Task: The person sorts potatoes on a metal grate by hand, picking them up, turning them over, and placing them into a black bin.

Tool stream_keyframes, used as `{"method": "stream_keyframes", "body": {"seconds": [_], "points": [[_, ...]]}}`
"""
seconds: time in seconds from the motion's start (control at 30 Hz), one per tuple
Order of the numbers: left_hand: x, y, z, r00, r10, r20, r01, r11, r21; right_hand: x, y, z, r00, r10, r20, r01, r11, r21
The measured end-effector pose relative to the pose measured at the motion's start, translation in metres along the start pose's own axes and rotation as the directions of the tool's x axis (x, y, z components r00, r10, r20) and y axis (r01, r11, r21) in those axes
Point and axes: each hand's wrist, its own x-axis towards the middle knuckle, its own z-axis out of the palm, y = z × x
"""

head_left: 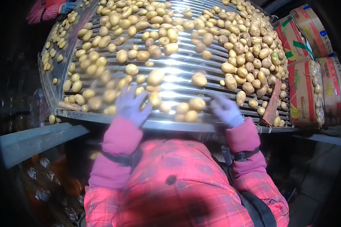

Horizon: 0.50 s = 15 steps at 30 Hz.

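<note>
Many potatoes [254, 56] lie on a slatted metal rack [185, 72], thickest at the right and upper left. My left hand [132, 106], in a pale purple glove, is over the rack's near edge with its fingers spread, touching or just above potatoes. A potato [154, 99] is by its fingertips. My right hand [226, 109], gloved alike and slightly blurred, is near the front edge to the right, fingers apart, with nothing seen in it. Between the hands sits a small group of potatoes [196, 104].
Cardboard boxes [301, 94] stand along the right side, some holding potatoes. A reddish wedge-shaped piece [272, 104] lies at the rack's right. A co-worker's gloved hand [67, 7] is at the upper left. The metal front rail [170, 125] runs before my body.
</note>
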Motion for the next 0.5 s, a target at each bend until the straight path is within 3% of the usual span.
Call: {"method": "stream_keyframes", "body": {"seconds": [0.03,0.07,0.1,0.13,0.2,0.27,0.33,0.4,0.47,0.5], "points": [[0.0,0.0,0.0,1.0,0.0,0.003,0.0,1.0,0.004,0.005,0.0,-0.015,0.953,-0.09,-0.289,0.041,0.984,-0.171],[0.0,0.0,-0.002,1.0,-0.005,0.021,0.005,1.0,-0.029,0.017,0.03,-0.04,0.848,-0.097,-0.521,-0.035,0.971,-0.238],[0.001,-0.001,-0.003,0.999,-0.011,0.033,0.013,0.998,-0.062,0.014,0.021,-0.063,0.774,-0.234,-0.589,-0.098,0.874,-0.476],[0.002,0.0,-0.005,0.999,-0.018,0.027,0.019,0.998,-0.058,0.011,0.035,-0.083,0.764,-0.152,-0.628,-0.266,0.811,-0.52],[0.002,0.002,-0.006,0.998,-0.025,0.052,0.028,0.997,-0.071,0.022,0.109,-0.1,0.819,-0.144,-0.555,-0.337,0.662,-0.669],[0.001,0.003,-0.005,0.997,-0.04,0.067,0.043,0.998,-0.039,0.025,0.046,-0.045,0.803,0.001,-0.596,-0.504,0.535,-0.678],[-0.001,0.002,0.0,1.0,-0.019,0.002,0.019,1.0,-0.009,0.038,0.034,-0.024,0.828,0.038,-0.56,-0.469,0.594,-0.653],[0.0,0.003,-0.005,0.996,-0.041,0.076,0.042,0.999,-0.01,0.061,0.032,-0.005,0.852,-0.303,-0.427,-0.055,0.759,-0.648],[0.001,0.003,-0.005,0.995,-0.048,0.087,0.05,0.998,-0.022,0.08,0.002,0.008,0.942,-0.247,-0.229,0.12,0.881,-0.458],[0.0,0.003,-0.003,0.995,-0.048,0.087,0.05,0.999,-0.02,0.096,0.009,0.022,0.92,-0.326,-0.217,0.188,0.855,-0.484]]}}
